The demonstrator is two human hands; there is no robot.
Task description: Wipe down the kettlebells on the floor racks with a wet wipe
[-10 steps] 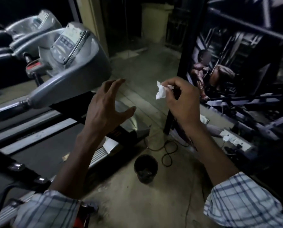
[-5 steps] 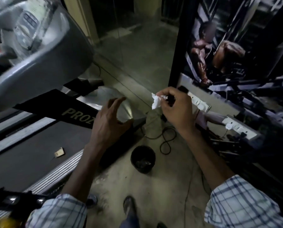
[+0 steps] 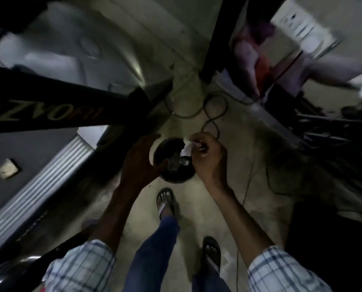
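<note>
Right hand [image 3: 210, 161] pinches crumpled white wipe [image 3: 186, 149] above round black bin [image 3: 177, 178], centre frame; left hand [image 3: 139, 165] spread. Drop it dead-centre.

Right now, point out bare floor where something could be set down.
Bare floor between the treadmill edge and the front foot, and behind that foot. Crowded around the bucket: left hand, right hand with wipe, cables beyond.

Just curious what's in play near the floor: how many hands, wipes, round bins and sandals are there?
hands: 2, left hand and right hand
white wipe: 1
dark round bin: 1
sandals: 2
total: 6
</note>
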